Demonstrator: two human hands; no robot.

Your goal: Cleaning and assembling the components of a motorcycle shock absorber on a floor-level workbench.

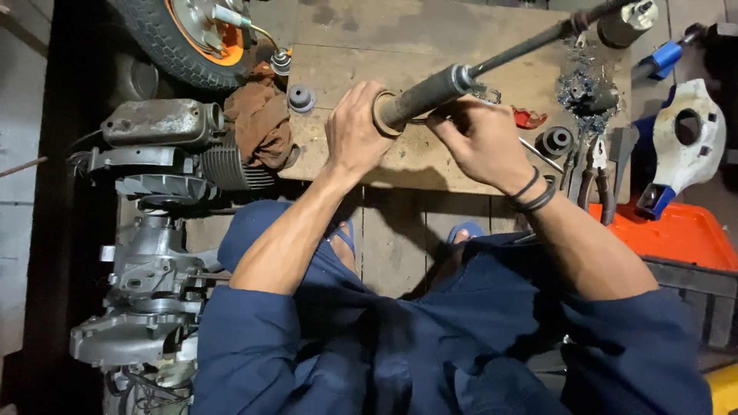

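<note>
Dark blue work clothes (461, 346) fill the near edge of the scene, the person crouched with blue sandals (465, 230) on the concrete floor (392, 246). Both forearms reach out over a worn wooden tabletop (361, 54). The left hand (354, 131) has its grip pressed around the near open end of a dark metal tube (423, 96), which lies slanted, rising to the far right where a thinner rod (523, 48) runs on out of it. The right hand (480, 138), black bands on its wrist, sits just right of the tube's end with fingers curled beneath it, pinching a thin metal piece I cannot make out. Right of that hand lie pliers (592, 173), a red clip (529, 117) and metal shavings (576, 84). On the left, a brown rag (261, 119) drapes beside a grey finned engine (161, 154). At the far left stands a tyre with an orange hub (184, 31).
</note>
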